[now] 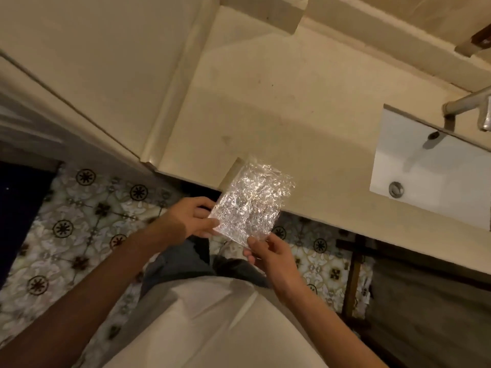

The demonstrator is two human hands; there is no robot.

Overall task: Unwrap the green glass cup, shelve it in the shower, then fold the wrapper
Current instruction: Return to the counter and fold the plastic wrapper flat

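Both hands (186,221) pinching crinkled wrapper (251,201)

crinkled clear wrapper (251,201) pinched between left hand (186,221) and right hand (271,257), above counter edge (305,208)

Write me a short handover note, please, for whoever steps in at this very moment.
Left hand: pinching the left edge of the wrapper.
Right hand: grip on the wrapper's lower corner.
The wrapper is a flat, crinkled clear rectangle held in the air over the counter edge, beside the sink.
No cup in view, so unwrapping looks done; shelving cannot be checked from here.
Left: finish folding the wrapper, which looks partly folded already.
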